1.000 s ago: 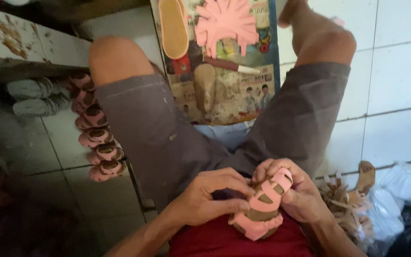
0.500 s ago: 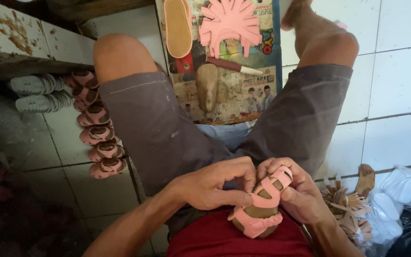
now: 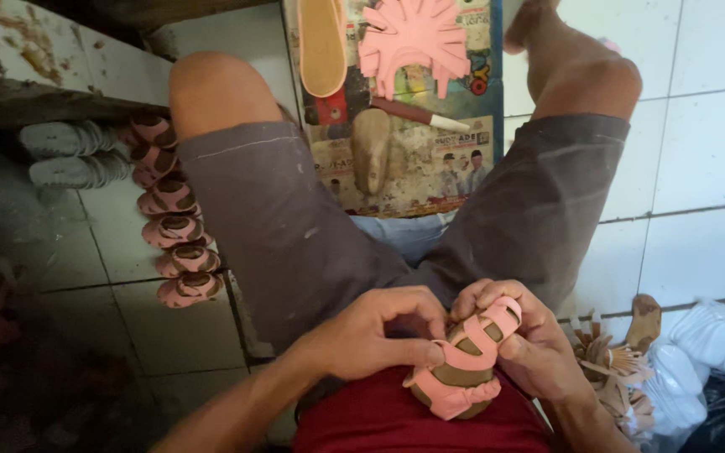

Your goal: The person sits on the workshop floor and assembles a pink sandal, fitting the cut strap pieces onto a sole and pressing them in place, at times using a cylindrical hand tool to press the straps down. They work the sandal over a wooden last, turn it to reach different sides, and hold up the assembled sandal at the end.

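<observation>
A small pink sandal with a brown insole rests in my lap, toe toward my body. My right hand cups it from the right, fingers curled over its strap. My left hand comes in from the left, thumb and fingertips pinching the pink strap near the middle of the sandal. I sit on the floor in grey shorts with both knees spread.
A row of several finished pink sandals lies on the tiles left of my left thigh. Ahead, a printed board carries a tan sole, a pink cut upper, a knife and a wooden last. White bags and scraps lie right.
My left hand has slid further onto the sandal and now pinches the strap. The sandal and right hand stay in my lap; the view shifted slightly.
</observation>
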A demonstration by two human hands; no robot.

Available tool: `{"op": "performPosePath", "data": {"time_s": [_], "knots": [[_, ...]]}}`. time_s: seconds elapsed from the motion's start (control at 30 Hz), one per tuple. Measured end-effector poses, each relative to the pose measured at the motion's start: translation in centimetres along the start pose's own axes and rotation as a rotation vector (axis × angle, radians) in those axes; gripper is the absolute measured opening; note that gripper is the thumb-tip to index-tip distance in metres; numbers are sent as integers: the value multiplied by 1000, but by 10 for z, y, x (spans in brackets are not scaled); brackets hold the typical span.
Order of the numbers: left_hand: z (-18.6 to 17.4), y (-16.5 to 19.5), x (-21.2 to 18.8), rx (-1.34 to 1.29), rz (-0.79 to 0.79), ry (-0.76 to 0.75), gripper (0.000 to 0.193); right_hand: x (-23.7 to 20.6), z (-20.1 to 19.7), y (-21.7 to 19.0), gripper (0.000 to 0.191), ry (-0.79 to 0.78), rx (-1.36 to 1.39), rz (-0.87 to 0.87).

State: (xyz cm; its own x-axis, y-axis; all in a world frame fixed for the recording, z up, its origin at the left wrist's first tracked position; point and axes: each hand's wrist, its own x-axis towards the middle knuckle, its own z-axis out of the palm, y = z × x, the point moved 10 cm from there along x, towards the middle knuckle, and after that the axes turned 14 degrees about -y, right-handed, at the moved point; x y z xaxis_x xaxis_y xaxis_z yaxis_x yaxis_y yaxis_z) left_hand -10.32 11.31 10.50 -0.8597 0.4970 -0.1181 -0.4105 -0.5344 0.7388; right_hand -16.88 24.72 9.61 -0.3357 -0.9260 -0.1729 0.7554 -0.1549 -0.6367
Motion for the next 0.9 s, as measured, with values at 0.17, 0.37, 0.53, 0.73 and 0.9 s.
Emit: {"op": "performPosePath", "data": {"time_s": [0.17, 0.37, 0.53, 0.73, 0.9], "knots": [[12, -19, 9, -247, 51, -173, 15, -3, 2, 2, 44, 24, -6, 5], [11, -34, 10, -290, 45, -126, 10, -4, -1, 4, 44, 52, 18, 6], [8, -39, 10, -374, 0, -169, 11, -1, -1, 9, 43, 40, 72, 16], [4, -33, 8, -280, -7, -211, 13, 4, 0, 9, 43, 31, 44, 32], [3, -27, 1, -202, 3, -224, 16, 8, 4, 11, 42, -4, 20, 32]]}}
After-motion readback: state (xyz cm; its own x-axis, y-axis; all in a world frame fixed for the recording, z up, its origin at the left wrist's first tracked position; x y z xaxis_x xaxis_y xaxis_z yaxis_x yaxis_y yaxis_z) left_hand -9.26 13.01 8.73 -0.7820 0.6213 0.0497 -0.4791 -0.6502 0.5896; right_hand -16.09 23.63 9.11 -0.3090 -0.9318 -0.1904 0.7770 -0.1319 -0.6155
